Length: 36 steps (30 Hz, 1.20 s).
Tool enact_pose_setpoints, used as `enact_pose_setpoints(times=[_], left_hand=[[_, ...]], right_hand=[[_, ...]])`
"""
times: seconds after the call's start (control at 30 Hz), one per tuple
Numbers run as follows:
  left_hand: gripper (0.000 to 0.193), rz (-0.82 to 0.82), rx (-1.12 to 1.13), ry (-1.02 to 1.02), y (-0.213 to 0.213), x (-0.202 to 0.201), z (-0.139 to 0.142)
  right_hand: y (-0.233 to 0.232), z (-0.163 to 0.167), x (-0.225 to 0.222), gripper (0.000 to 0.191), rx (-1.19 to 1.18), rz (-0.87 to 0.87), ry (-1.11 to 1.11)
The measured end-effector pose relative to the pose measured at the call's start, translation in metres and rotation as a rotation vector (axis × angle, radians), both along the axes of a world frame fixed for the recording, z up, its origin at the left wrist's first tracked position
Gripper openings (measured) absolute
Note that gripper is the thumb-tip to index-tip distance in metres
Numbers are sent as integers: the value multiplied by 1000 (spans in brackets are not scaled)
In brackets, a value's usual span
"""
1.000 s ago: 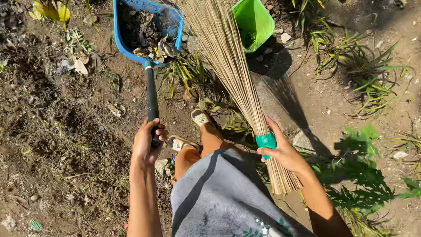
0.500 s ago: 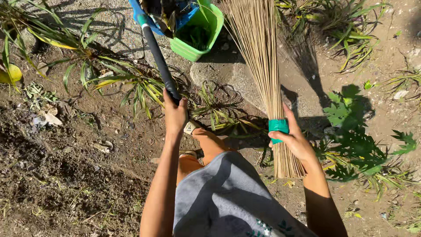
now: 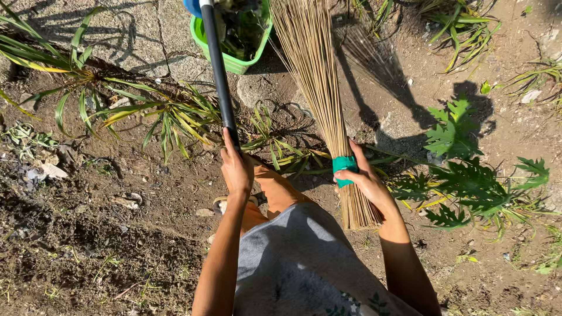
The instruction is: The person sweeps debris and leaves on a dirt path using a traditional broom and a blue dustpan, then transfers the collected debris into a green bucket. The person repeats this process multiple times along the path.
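My left hand (image 3: pixel 236 168) grips the black handle (image 3: pixel 218 70) of a blue dustpan (image 3: pixel 192 6), whose pan sits over a green bin (image 3: pixel 231 58) at the top edge. Leaves and plant scraps lie in the bin. My right hand (image 3: pixel 363 179) holds a stick broom (image 3: pixel 310 70) at its green band (image 3: pixel 344 168), bristles pointing away from me beside the bin. My grey skirt and one sandalled foot show below the hands.
Long-leaved plants (image 3: pixel 134 111) grow left of the dustpan handle. Broad-leaved green plants (image 3: pixel 468 175) stand to the right. Cracked stone paving (image 3: pixel 146 35) lies under the bin, with dark soil (image 3: pixel 70 234) and small stones at the lower left.
I have moved forward, so the green bin and paving are closer. The dustpan has swung from the dirt to over the bin. Both grips are unchanged.
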<state>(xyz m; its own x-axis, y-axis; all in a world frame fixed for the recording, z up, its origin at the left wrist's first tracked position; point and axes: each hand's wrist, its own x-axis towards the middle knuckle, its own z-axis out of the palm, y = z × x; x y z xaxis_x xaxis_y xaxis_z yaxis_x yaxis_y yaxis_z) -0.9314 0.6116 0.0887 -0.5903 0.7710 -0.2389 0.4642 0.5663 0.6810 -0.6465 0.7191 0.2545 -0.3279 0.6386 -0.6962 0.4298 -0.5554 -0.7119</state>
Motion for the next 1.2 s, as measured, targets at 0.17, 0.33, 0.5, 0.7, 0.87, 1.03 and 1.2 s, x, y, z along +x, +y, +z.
enact_pose_setpoints(times=[0.17, 0.33, 0.5, 0.7, 0.87, 1.03, 1.2], left_hand=[[87, 14, 88, 58, -11, 5, -8], [91, 137, 255, -12, -13, -1, 19], [78, 465, 347, -551, -48, -8, 50], [74, 980, 406, -611, -155, 34, 43], [32, 1599, 651, -1054, -260, 99, 9], [12, 2174, 1034, -1454, -319, 164, -15], [17, 2223, 1594, -1793, -332, 193, -37]], right_hand=[[0, -3, 3, 98, 145, 83, -7], [-2, 24, 3, 100, 44, -28, 38], [0, 80, -6, 105, 237, 90, -88], [36, 85, -71, 112, 164, 571, -220], [27, 38, -158, 120, 615, 1475, 37], [-73, -31, -260, 110, 257, 1750, -147], [-181, -119, -330, 105, 479, 2148, -441]])
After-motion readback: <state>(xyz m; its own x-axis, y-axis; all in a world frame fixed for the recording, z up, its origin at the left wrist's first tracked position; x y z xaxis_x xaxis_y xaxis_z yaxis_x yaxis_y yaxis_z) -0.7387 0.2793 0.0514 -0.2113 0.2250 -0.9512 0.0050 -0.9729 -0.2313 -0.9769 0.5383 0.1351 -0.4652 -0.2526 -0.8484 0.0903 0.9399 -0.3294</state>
